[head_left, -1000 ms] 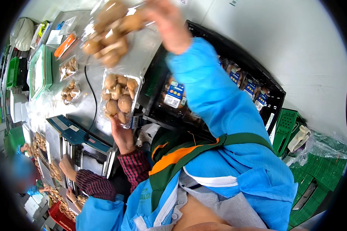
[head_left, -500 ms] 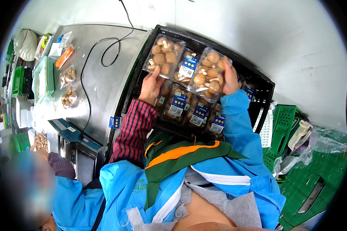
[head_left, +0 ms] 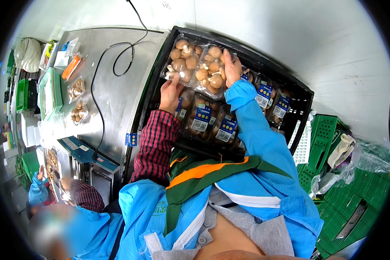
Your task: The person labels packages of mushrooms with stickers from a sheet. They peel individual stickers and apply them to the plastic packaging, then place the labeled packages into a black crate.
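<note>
Clear packs of brown mushrooms fill a tilted black crate (head_left: 195,33). With its fingers at the lower edge, my left hand (head_left: 170,93) grips the far-left mushroom pack (head_left: 186,55). My right hand (head_left: 232,69) has hold of the right edge of a second mushroom pack (head_left: 211,69), which lies close against the first, seemingly overlapping its edge. Below these two sits a row of packs with blue-and-white labels, one being this labelled pack (head_left: 200,119). More labelled packs (head_left: 264,93) show to the right of my right arm.
Left of the crate runs a steel table (head_left: 123,93) with a black cable (head_left: 100,99), mushroom bags (head_left: 79,112) and an orange-handled tool (head_left: 72,66). A scale-like machine (head_left: 78,148) and a co-worker's sleeve (head_left: 86,193) are nearer. Green crates (head_left: 351,208) stack at right.
My right hand has shifted left with its mushroom pack, bringing it against the left pack and covering the labelled one between. Packs at the crate's right are uncovered. The co-worker has moved.
</note>
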Available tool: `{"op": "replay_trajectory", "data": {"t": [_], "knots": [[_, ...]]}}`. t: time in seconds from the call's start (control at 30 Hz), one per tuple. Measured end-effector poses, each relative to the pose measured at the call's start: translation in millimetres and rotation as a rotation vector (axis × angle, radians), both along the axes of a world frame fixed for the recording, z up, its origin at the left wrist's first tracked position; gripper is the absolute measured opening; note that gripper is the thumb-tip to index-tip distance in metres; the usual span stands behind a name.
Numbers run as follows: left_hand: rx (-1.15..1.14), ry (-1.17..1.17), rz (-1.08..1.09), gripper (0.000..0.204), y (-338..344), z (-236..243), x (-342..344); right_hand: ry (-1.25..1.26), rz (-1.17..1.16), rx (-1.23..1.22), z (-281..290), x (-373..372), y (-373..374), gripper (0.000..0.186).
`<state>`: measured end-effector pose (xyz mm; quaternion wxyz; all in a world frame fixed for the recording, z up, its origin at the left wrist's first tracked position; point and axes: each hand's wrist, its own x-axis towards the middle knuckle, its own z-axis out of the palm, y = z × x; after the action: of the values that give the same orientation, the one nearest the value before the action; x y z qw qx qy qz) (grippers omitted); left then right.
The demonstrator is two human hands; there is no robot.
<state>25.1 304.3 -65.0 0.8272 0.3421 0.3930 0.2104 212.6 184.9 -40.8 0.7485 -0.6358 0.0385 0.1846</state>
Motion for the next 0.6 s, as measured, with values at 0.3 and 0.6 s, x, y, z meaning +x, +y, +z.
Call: {"op": "replay_trajectory", "data": {"t": [0.3,0.6], "knots": [[-0.014,-0.004,0.012,0.028,-5.7,0.8,0.4,-0.092,0.079,-0.232,-11.6,10.4,0.8,0.057],[-0.058,-0.074,0.093,0.026,-10.0,-5.2,6.4,-0.651,0.221,-0.854,20.1,-7.0,-26.0,0.064]]}}
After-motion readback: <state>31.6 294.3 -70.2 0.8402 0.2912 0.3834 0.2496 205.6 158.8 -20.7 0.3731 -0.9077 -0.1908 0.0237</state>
